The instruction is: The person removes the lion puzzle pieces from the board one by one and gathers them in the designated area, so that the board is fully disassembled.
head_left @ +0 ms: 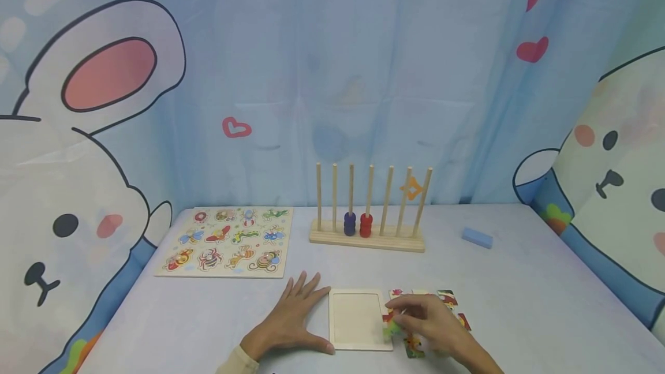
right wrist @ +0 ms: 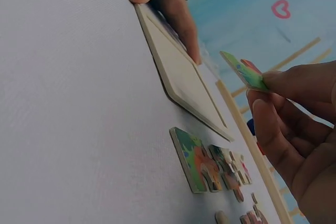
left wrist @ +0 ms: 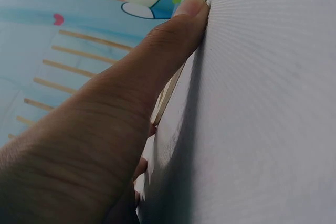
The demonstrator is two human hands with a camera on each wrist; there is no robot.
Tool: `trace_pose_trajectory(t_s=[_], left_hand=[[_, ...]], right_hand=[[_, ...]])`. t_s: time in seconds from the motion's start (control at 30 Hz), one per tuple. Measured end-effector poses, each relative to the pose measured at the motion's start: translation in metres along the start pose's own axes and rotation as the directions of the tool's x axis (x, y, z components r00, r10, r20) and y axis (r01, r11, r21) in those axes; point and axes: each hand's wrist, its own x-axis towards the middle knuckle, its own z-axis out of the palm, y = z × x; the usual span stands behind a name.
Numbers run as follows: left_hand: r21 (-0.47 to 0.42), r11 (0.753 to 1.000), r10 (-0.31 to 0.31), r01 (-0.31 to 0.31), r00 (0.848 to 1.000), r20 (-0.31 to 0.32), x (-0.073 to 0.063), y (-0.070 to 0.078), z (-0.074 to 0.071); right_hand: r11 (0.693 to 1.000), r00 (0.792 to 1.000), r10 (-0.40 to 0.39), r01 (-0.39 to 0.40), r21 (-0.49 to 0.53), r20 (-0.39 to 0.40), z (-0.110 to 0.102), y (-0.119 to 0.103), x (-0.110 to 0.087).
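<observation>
A bare wooden puzzle frame (head_left: 356,346) with a raised border lies flat on the table. My left hand (head_left: 293,319) rests spread on the tabletop, its thumb and forefinger against the frame's left edge. Between thumb and fingers, my right hand (head_left: 428,323) pinches a green and red jigsaw piece (right wrist: 244,72), held above the table near the frame's right side. Several other jigsaw pieces (head_left: 414,346) lie to the right of the frame, partly covered by the right hand in the head view; the right wrist view shows a green and brown piece (right wrist: 188,156) among them.
Behind the frame stands a wooden peg rack (head_left: 369,240) with blue and red beads on two pegs. An insect picture board (head_left: 223,255) lies at back left, and a blue block (head_left: 477,238) at back right. A printed curtain (head_left: 312,74) hangs behind the table.
</observation>
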Motion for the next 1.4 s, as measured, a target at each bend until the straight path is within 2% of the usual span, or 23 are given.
trace_pose_trajectory(t_s=[0.27, 0.43, 0.6, 0.87, 1.03, 1.4], left_hand=[[-0.004, 1.0, 0.005, -0.005, 1.0, -0.004, 0.0, 0.0, -0.001], [0.001, 1.0, 0.007, -0.007, 1.0, -0.004, 0.0, 0.001, -0.002], [-0.001, 1.0, 0.007, -0.007, 1.0, -0.002, 0.0, 0.002, -0.002], [-0.007, 1.0, 0.003, -0.003, 1.0, -0.001, 0.0, 0.001, -0.001], [-0.01, 1.0, -0.003, 0.003, 1.0, 0.002, 0.0, 0.0, 0.0], [-0.008, 1.0, -0.005, 0.005, 1.0, 0.002, -0.001, 0.001, -0.001]], right_hand=[[0.998, 0.998, 0.059, -0.058, 0.038, -0.011, -0.009, -0.003, -0.008], [0.997, 0.998, 0.055, -0.054, 0.048, -0.023, -0.018, 0.002, -0.016], [0.994, 0.993, 0.103, -0.101, 0.04, -0.052, -0.028, 0.006, -0.024], [0.989, 0.986, 0.147, -0.149, -0.023, -0.085, -0.039, 0.009, -0.03], [0.984, 0.984, 0.161, -0.166, -0.067, -0.071, -0.047, 0.011, -0.035], [0.975, 0.977, 0.205, -0.208, -0.08, -0.053, -0.062, 0.019, -0.044]])
